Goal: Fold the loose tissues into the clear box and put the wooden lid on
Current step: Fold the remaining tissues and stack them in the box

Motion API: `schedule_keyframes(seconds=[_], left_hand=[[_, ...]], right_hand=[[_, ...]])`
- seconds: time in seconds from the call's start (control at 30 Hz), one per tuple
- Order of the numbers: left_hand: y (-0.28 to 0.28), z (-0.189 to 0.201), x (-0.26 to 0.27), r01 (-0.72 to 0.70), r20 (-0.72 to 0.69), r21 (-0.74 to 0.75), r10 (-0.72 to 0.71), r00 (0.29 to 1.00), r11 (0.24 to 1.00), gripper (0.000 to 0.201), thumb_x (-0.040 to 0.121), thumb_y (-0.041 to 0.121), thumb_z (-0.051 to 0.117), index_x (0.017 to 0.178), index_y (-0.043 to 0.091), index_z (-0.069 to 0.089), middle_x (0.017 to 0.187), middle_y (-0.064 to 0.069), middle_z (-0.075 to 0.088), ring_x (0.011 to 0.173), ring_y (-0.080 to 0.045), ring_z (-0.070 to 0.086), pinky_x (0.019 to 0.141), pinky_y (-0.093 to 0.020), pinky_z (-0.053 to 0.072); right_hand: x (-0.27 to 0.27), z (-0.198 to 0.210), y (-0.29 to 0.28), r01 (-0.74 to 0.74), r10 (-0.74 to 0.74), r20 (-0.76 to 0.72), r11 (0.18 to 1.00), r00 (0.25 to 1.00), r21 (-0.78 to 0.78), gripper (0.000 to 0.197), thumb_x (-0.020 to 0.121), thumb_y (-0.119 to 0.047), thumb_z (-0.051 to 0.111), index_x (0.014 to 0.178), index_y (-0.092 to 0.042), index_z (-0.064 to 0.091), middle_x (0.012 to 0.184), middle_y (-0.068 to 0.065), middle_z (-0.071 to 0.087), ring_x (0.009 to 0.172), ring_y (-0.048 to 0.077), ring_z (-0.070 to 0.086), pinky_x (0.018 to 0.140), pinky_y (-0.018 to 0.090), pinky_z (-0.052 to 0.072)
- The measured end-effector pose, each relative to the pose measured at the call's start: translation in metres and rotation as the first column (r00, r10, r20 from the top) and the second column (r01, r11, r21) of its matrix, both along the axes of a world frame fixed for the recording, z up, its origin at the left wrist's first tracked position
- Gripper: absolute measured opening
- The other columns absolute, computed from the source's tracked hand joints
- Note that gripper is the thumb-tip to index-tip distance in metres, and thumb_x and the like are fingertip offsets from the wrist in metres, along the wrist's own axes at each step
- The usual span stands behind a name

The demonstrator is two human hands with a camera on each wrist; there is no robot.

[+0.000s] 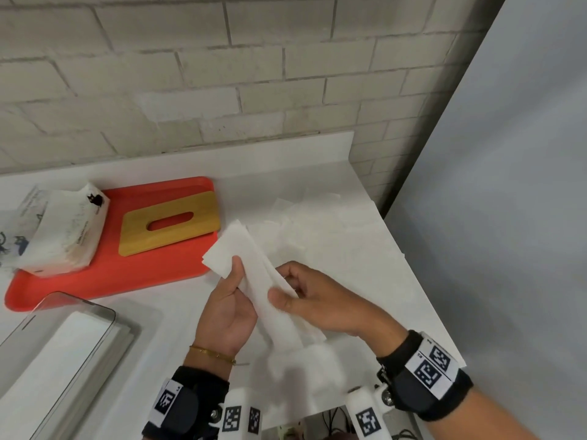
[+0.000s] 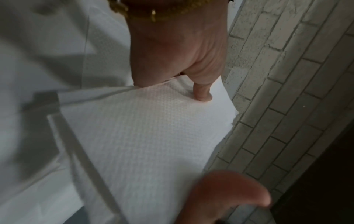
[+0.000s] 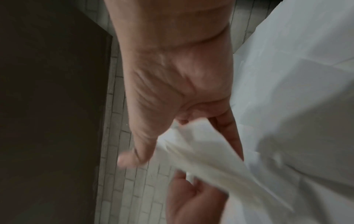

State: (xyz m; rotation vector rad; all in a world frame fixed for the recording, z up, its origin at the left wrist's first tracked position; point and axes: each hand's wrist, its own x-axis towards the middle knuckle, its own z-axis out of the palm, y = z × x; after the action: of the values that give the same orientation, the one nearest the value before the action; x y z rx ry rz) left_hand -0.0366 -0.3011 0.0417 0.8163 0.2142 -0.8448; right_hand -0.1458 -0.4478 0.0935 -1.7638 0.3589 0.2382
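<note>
Both hands hold one long folded white tissue [image 1: 254, 274] above the counter. My left hand [image 1: 230, 300] grips its far half, thumb on top; in the left wrist view the thumb presses the tissue [image 2: 145, 128]. My right hand [image 1: 305, 300] pinches the strip's nearer part, and the right wrist view shows the tissue [image 3: 199, 151] between thumb and fingers. The clear box [image 1: 60, 354] sits at lower left with folded tissues inside. The wooden lid [image 1: 171, 228], with an oval slot, lies on the red tray [image 1: 111, 281]. Loose tissues [image 1: 305, 223] lie spread on the counter beyond my hands.
A soft pack of tissues [image 1: 68, 233] stands on the tray's left end. The white counter [image 1: 365, 265] ends at a brick wall [image 1: 222, 74] behind and drops off along its right edge to a grey floor.
</note>
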Motion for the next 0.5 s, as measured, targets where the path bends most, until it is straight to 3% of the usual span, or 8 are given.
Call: schedule_keyframes(seconds=[0.07, 0.13, 0.2, 0.23, 0.3, 0.37, 0.43, 0.5], left_hand=[[0.0, 0.005, 0.0, -0.04, 0.011, -0.018, 0.04, 0.999, 0.999, 0.041, 0.106, 0.035, 0.056, 0.136, 0.008, 0.064, 0.132, -0.017, 0.071, 0.123, -0.029, 0.069, 0.099, -0.052, 0.059], [0.0, 0.007, 0.0, -0.052, 0.052, -0.05, 0.055, 0.997, 0.997, 0.032, 0.108, 0.027, 0.053, 0.134, 0.013, 0.065, 0.127, -0.008, 0.075, 0.117, -0.022, 0.073, 0.093, -0.042, 0.062], [0.004, 0.003, 0.002, -0.056, 0.096, -0.038, 0.059, 0.994, 0.998, 0.033, 0.106, 0.018, 0.055, 0.138, 0.012, 0.064, 0.136, -0.01, 0.071, 0.126, -0.025, 0.068, 0.103, -0.044, 0.057], [0.009, -0.002, 0.006, -0.051, 0.135, -0.013, 0.053, 0.989, 0.999, 0.033, 0.103, 0.012, 0.059, 0.135, 0.011, 0.067, 0.137, -0.011, 0.07, 0.127, -0.026, 0.067, 0.105, -0.044, 0.056], [0.019, -0.009, 0.008, -0.051, 0.211, 0.102, 0.028, 0.977, 0.993, 0.032, 0.095, 0.003, 0.066, 0.125, 0.01, 0.074, 0.134, -0.013, 0.072, 0.121, -0.023, 0.071, 0.097, -0.035, 0.06], [0.033, -0.014, 0.01, -0.04, 0.322, 0.207, -0.03, 0.946, 0.978, 0.049, 0.087, -0.002, 0.073, 0.134, 0.011, 0.066, 0.13, -0.012, 0.073, 0.116, -0.023, 0.073, 0.085, -0.028, 0.063], [0.047, -0.022, 0.012, -0.02, 0.403, 0.271, -0.095, 0.91, 0.962, 0.071, 0.078, -0.006, 0.081, 0.141, 0.018, 0.061, 0.128, -0.009, 0.075, 0.115, -0.025, 0.074, 0.085, -0.032, 0.063], [0.058, -0.029, 0.014, -0.007, 0.475, 0.394, -0.197, 0.858, 0.919, 0.073, 0.073, -0.008, 0.087, 0.135, 0.025, 0.067, 0.121, -0.006, 0.077, 0.109, -0.023, 0.075, 0.089, -0.04, 0.064]], right_hand=[[-0.004, -0.009, 0.006, -0.03, 0.027, -0.022, 0.983, 0.999, -0.181, 0.064, 0.074, -0.057, 0.088, 0.128, -0.039, 0.059, 0.114, -0.021, 0.07, 0.101, -0.003, 0.067, 0.082, 0.02, 0.056], [-0.006, -0.019, 0.007, 0.039, -0.035, 0.017, 0.937, 0.999, -0.347, 0.044, 0.077, -0.043, 0.088, 0.115, -0.032, 0.069, 0.104, -0.015, 0.074, 0.091, 0.001, 0.069, 0.075, 0.024, 0.059], [-0.008, -0.031, 0.001, 0.174, -0.157, 0.076, 0.911, 0.985, -0.375, 0.015, 0.085, -0.03, 0.08, 0.098, -0.027, 0.074, 0.088, -0.011, 0.075, 0.076, 0.003, 0.071, 0.067, 0.025, 0.059], [-0.01, -0.036, -0.005, 0.23, -0.209, 0.097, 0.905, 0.973, -0.357, 0.008, 0.087, -0.028, 0.079, 0.094, -0.026, 0.075, 0.084, -0.011, 0.076, 0.072, 0.004, 0.072, 0.064, 0.025, 0.059], [-0.014, -0.046, -0.016, 0.311, -0.287, 0.123, 0.904, 0.95, -0.294, 0.006, 0.089, -0.028, 0.08, 0.088, -0.023, 0.077, 0.079, -0.007, 0.077, 0.067, 0.008, 0.074, 0.06, 0.026, 0.058], [-0.017, -0.054, -0.024, 0.351, -0.327, 0.136, 0.909, 0.935, -0.227, 0.005, 0.09, -0.028, 0.081, 0.088, -0.023, 0.079, 0.079, -0.007, 0.077, 0.065, 0.007, 0.072, 0.061, 0.024, 0.055], [-0.018, -0.064, -0.028, 0.382, -0.366, 0.122, 0.912, 0.922, -0.149, 0.003, 0.09, -0.027, 0.082, 0.093, -0.027, 0.081, 0.086, -0.009, 0.079, 0.072, 0.005, 0.071, 0.066, 0.021, 0.053], [-0.019, -0.072, -0.028, 0.413, -0.407, 0.106, 0.91, 0.907, -0.038, 0.008, 0.09, -0.023, 0.083, 0.097, -0.027, 0.082, 0.093, -0.006, 0.08, 0.083, 0.01, 0.073, 0.072, 0.022, 0.054]])
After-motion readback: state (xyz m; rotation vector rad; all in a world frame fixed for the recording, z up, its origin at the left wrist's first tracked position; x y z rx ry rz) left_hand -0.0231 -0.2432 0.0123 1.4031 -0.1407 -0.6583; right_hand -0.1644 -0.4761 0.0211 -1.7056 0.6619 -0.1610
